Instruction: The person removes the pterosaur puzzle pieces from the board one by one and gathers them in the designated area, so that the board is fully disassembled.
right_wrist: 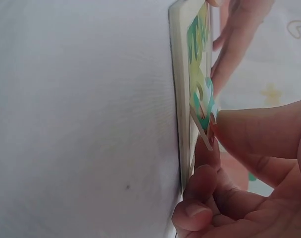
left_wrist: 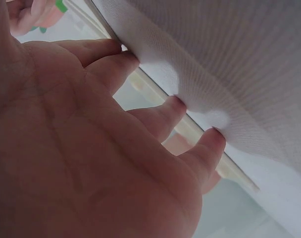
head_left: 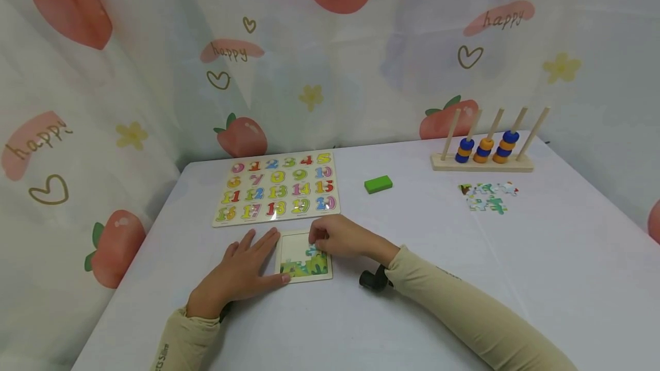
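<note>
A small square jigsaw tray (head_left: pixel 295 245) lies on the white table, its bottom rows filled with green and yellow puzzle pieces (head_left: pixel 304 268). My left hand (head_left: pixel 239 271) is spread flat at the tray's left side, thumb at the lower left corner and fingertips by the upper left edge. In the left wrist view the fingers of that hand (left_wrist: pixel 106 144) are extended. Over the tray's right side, my right hand (head_left: pixel 342 237) pinches a teal and white puzzle piece (right_wrist: pixel 205 116) between thumb and fingers. That piece is tilted, one edge raised above the tray.
Behind the tray lies a number puzzle board (head_left: pixel 278 185). A green block (head_left: pixel 378 184) sits right of it. Several loose puzzle pieces (head_left: pixel 487 196) lie to the right, before a wooden bead stacker (head_left: pixel 482 164). A black cylindrical object (head_left: pixel 372 280) shows under my right wrist.
</note>
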Motion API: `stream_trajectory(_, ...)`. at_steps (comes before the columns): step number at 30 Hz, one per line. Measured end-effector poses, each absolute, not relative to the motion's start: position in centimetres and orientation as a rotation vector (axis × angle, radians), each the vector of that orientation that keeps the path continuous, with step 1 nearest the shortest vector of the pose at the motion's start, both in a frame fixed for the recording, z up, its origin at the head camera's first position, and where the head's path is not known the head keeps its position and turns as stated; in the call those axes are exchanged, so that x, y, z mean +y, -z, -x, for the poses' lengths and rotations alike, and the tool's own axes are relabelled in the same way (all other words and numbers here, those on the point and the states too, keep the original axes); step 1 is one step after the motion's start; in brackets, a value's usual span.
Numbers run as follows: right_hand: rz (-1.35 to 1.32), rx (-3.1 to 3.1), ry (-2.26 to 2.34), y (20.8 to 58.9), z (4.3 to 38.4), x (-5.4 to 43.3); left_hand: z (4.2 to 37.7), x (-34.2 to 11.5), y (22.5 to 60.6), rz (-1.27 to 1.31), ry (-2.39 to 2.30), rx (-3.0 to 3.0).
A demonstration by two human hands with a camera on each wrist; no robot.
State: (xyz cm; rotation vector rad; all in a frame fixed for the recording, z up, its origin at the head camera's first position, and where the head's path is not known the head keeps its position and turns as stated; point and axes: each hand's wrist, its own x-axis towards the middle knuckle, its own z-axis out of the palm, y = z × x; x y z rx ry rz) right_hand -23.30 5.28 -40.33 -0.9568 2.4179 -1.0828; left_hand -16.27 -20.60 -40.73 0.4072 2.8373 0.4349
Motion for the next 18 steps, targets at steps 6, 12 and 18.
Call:
stream_trajectory(6, 0.928, 2.445, 1.100, 40.51, 23.30, 5.03, 16.27, -20.56, 40.67, -0.403, -0.437, 2.834)
stream_trajectory(12, 0.879, 2.473, 1.089, 40.64, 23.37, 4.87, 16.28, -20.47, 40.65, -0.402, -0.442, 2.832)
stream_trajectory(18, 0.827, 2.467, 1.110, 40.52, 23.35, 4.81, 16.15, -20.51, 40.58, -0.390, -0.443, 2.826)
